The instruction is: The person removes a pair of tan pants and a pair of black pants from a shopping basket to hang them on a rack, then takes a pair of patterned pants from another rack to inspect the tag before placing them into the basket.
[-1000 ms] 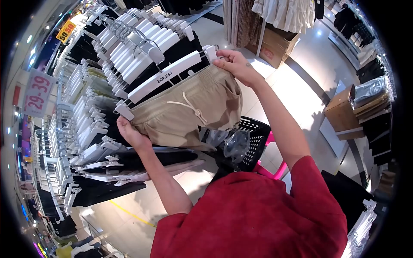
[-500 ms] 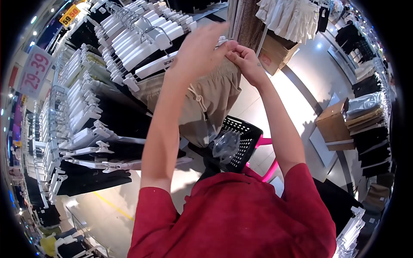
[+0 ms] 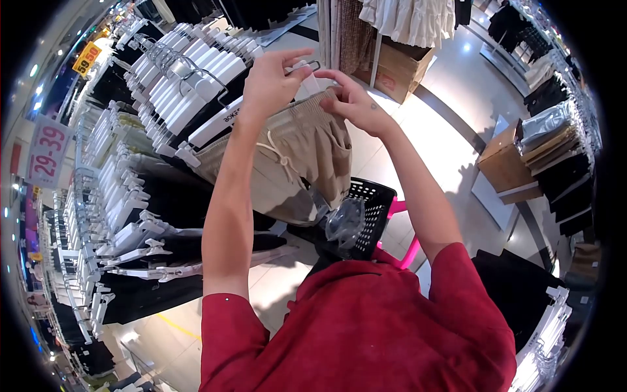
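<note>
A pair of beige drawstring shorts [image 3: 294, 140] hangs from a white clip hanger [image 3: 225, 121], tilted at the near end of the rack. My left hand [image 3: 269, 86] is above the waistband, with thumb and finger pinched at the hanger's metal hook [image 3: 315, 66] and another finger stretched out. My right hand [image 3: 358, 108] grips the right end of the waistband, thumb over the fabric and index finger reaching toward the hook. Part of the hanger is hidden behind my left hand and wrist.
Below the shorts stands a black basket [image 3: 369, 212] with pink handles, a clear plastic bag [image 3: 346, 222] at it. Racks of white hangers [image 3: 196, 65] fill the left. Cardboard boxes [image 3: 401, 68] stand beyond, and another box [image 3: 506, 163] at right.
My left hand has moved left and down, its fingers now apart from my right hand. The right hand has shifted slightly left onto the waistband. The hook shows between them.
</note>
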Demonstrator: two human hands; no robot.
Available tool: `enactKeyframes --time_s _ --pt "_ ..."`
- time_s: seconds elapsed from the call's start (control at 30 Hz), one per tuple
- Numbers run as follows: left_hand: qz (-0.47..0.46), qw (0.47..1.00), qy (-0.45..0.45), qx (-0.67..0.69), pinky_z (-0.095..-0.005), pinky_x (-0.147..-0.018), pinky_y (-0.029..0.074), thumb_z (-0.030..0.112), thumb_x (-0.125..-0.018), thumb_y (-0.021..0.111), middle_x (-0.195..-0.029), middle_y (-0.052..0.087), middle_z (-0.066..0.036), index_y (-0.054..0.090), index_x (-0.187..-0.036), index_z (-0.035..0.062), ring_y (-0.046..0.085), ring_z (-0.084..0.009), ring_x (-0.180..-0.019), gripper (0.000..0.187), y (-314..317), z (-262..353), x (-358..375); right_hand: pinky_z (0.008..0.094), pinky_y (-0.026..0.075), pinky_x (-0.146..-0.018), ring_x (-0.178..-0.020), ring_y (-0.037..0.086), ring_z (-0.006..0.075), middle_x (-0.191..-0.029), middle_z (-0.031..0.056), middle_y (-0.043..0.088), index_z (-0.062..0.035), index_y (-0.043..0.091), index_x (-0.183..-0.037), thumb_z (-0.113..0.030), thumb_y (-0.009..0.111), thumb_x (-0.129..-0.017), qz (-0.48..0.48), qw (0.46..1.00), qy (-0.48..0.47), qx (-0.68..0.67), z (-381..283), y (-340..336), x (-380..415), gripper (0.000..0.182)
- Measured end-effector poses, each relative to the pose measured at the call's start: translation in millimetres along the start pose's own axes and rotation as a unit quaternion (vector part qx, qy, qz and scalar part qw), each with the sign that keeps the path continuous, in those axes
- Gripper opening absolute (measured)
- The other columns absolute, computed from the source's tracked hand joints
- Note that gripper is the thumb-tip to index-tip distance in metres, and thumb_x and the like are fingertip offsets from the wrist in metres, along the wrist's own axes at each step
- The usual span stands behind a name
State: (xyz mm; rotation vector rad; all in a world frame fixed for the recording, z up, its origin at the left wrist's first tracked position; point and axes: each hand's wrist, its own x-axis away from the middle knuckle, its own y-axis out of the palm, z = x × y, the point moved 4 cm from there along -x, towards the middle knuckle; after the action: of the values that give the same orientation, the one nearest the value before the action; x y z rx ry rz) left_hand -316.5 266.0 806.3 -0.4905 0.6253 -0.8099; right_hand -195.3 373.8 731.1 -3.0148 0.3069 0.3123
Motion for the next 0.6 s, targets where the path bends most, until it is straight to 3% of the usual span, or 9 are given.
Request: enactKeyframes --time_s 0.1,0.2,0.23,0.4,0.6 --pt "0.021 1.000 0.005 -0.005 -0.0299 -0.070 0.051 0.016 -0.080 0.064 -0.099 0.068 -0.018 0.067 -0.111 0.0152 0.068 -0.0200 -0.080 0.032 2 3 3 0.0209 0.043 -0.073 -0.084 0.053 0.0064 -0.093 0.0013 0.060 -0.0103 0.032 -0.137 -0.003 0.055 -0.085 -0.010 1.000 -0.004 -0.002 -11 -3 9 0.058" --pt "-0.002 0.999 -0.007 0.051 -0.0268 -0.063 0.049 0.011 -0.079 0.064 -0.093 0.070 -0.015 0.068 -0.109 0.0138 0.064 -0.0131 -0.066 0.031 2 12 5 0.0205 0.043 -0.072 -0.083 0.053 0.0057 -0.092 0.0011 0.060 -0.0081 0.037 -0.132 -0.005 0.058 -0.086 -0.005 1.000 -0.017 -0.024 -6 -11 8 0.051" --pt "-0.010 0.997 -0.009 0.078 -0.0236 -0.057 0.047 0.006 -0.079 0.064 -0.087 0.070 -0.012 0.067 -0.109 0.0120 0.057 -0.0081 -0.058 0.031 2 15 5 0.0204 0.043 -0.073 -0.083 0.053 0.0052 -0.092 0.0005 0.060 -0.0072 0.040 -0.129 -0.006 0.059 -0.086 0.005 0.999 -0.021 -0.039 -3 -11 9 0.047" --pt "-0.005 0.995 -0.002 0.101 -0.0233 -0.056 0.047 0.007 -0.081 0.066 -0.085 0.069 -0.012 0.066 -0.110 0.0108 0.056 -0.0079 -0.058 0.030 1 13 7 0.0191 0.043 -0.074 -0.082 0.054 0.0028 -0.090 -0.0026 0.061 -0.0042 0.057 -0.111 -0.009 0.063 -0.087 0.042 0.997 0.002 -0.064 1 -12 9 0.025" --pt "-0.025 0.995 -0.005 0.095 -0.0246 -0.060 0.049 0.010 -0.081 0.067 -0.091 0.070 -0.015 0.066 -0.109 0.0125 0.060 -0.0094 -0.063 0.028 2 10 8 0.0173 0.046 -0.075 -0.086 0.058 0.0032 -0.095 -0.0007 0.064 -0.0036 0.059 -0.107 -0.006 0.061 -0.088 0.090 0.991 -0.018 -0.095 15 -14 -2 0.020"
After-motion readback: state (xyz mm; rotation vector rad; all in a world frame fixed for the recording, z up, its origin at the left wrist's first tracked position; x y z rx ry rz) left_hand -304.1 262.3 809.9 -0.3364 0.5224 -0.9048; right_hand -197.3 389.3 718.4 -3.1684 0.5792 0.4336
